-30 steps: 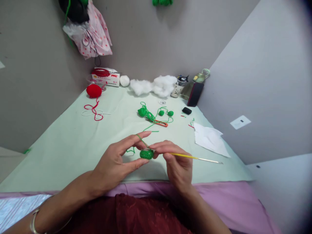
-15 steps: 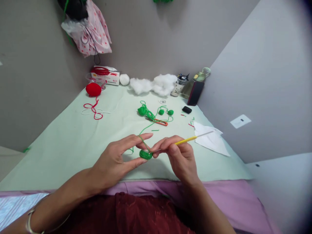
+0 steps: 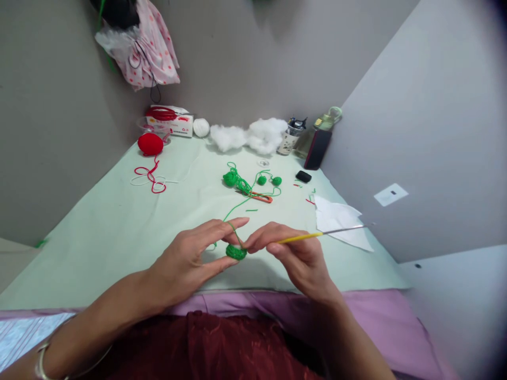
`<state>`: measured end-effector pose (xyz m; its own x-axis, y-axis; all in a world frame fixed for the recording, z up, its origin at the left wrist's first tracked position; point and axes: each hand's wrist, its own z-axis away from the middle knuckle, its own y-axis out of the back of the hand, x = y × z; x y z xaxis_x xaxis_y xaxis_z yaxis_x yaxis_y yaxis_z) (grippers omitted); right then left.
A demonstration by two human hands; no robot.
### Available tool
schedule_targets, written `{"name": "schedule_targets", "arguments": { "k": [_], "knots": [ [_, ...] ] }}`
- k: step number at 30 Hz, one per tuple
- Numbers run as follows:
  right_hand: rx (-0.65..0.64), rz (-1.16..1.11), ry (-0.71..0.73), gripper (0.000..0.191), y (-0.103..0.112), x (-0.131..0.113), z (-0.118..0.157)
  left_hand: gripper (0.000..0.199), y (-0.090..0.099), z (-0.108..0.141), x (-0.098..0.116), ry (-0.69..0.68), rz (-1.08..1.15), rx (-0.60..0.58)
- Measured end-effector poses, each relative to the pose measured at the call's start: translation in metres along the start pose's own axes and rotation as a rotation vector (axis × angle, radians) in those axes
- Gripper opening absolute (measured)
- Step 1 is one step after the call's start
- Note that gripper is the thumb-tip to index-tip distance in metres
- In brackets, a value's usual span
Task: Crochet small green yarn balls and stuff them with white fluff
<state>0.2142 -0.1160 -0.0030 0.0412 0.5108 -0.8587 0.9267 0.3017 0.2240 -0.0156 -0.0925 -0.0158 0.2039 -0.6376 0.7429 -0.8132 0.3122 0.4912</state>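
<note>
Between the thumb and fingers of my left hand (image 3: 190, 253) is a small round green crochet piece (image 3: 236, 252), with some white showing at its top. Green yarn (image 3: 233, 211) runs over the raised left index finger down to the piece. My right hand (image 3: 299, 256) is closed around a crochet hook (image 3: 303, 237) with a yellow grip; its long metal end points to the right. The right fingertips meet the right edge of the crochet piece, and they hide the hook's working tip.
Beyond my hands lie a green yarn tangle (image 3: 242, 184), two small green balls (image 3: 276, 181) and an orange thread cutter (image 3: 259, 197). White stuffing (image 3: 266, 136), a red yarn ball (image 3: 150, 143), a pen cup (image 3: 289, 141) and a phone (image 3: 318, 150) stand farther back. White cloth (image 3: 340, 221) lies right.
My right hand has turned slightly, and the hook's metal end has swung lower and farther right. The left hand still holds the crochet piece in nearly the same spot.
</note>
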Motion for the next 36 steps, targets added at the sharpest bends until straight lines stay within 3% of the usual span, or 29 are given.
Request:
{"name": "schedule_targets", "arguments": {
  "k": [9, 17, 22, 26, 31, 36],
  "knots": [
    [0.117, -0.387, -0.104, 0.019, -0.011, 0.015, 0.0, 0.058, 0.007, -0.003, 0.008, 0.065, -0.024, 0.004],
    [0.119, -0.224, -0.094, 0.02, -0.012, 0.008, -0.001, 0.04, 0.006, -0.003, 0.009, 0.029, -0.086, -0.016],
    [0.12, -0.122, -0.07, 0.019, -0.013, 0.003, -0.005, 0.054, 0.005, -0.002, 0.006, 0.009, -0.109, -0.005],
    [0.125, 0.011, -0.049, 0.017, -0.015, 0.002, -0.006, 0.053, 0.004, -0.003, 0.003, 0.005, -0.101, -0.002],
    [0.114, 0.138, -0.145, 0.02, -0.02, 0.018, -0.002, 0.05, -0.007, 0.004, -0.016, 0.092, -0.082, -0.041],
    [0.023, 0.231, -0.174, 0.023, -0.029, 0.046, 0.007, 0.047, -0.026, 0.021, -0.042, 0.194, -0.111, -0.1]
  ]
}}
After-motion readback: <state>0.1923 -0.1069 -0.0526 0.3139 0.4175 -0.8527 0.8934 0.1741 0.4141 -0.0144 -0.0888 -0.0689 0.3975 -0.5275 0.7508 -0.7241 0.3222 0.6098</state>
